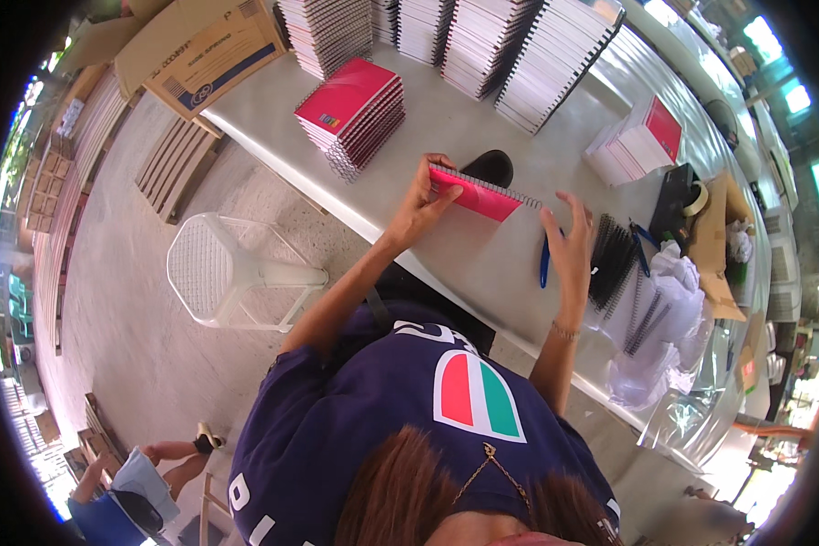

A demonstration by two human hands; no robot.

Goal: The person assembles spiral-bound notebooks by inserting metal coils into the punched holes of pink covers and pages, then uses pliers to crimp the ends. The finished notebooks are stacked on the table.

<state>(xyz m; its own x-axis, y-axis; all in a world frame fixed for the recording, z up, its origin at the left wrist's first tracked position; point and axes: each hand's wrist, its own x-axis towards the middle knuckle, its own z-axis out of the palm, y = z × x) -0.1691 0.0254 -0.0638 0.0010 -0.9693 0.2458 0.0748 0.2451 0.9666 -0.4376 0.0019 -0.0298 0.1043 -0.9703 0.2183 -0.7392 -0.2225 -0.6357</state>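
My left hand [417,207] grips a red notebook [478,197] by one end, fingers behind and thumb across its cover. A wire spiral runs along the notebook's upper edge and sticks out a little at the right end. My right hand [571,244] is beside that protruding end, thumb and fingers apart; whether the thumb touches the wire I cannot tell. Under the right hand lies a blue-handled tool [544,262], partly hidden. Behind the notebook a dark rounded object [491,167] rests on the table.
A stack of red spiral notebooks [350,105] and tall stacks of bound books [555,68] stand farther back. Unbound red-covered booklets [632,146] sit at right, near black spiral coils [612,264], crumpled plastic [664,328] and a tape dispenser [681,196]. A white stool [218,268] stands left.
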